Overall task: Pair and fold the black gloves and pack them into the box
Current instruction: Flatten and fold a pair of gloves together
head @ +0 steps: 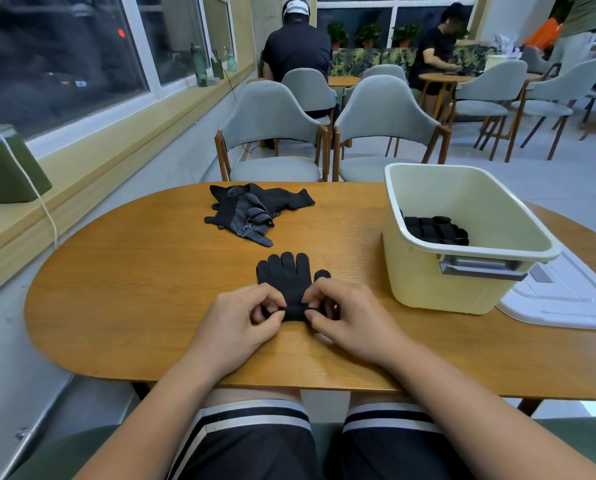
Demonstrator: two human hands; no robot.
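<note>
A black glove pair (286, 275) lies flat on the wooden table (144, 292), fingers pointing away from me. My left hand (236, 323) pinches the left side of its cuff, which is rolled up toward the fingers. My right hand (350, 318) pinches the right side of the same cuff. A loose heap of black gloves (251, 209), some with white dots, lies further back. The cream plastic box (438, 289) stands at the right and holds folded black gloves (435, 230).
A white lid (566, 299) lies on the table right of the box. Two grey chairs (276, 133) stand behind the table. A green case (5, 164) with a white cord rests on the window ledge at left. People sit at other tables behind.
</note>
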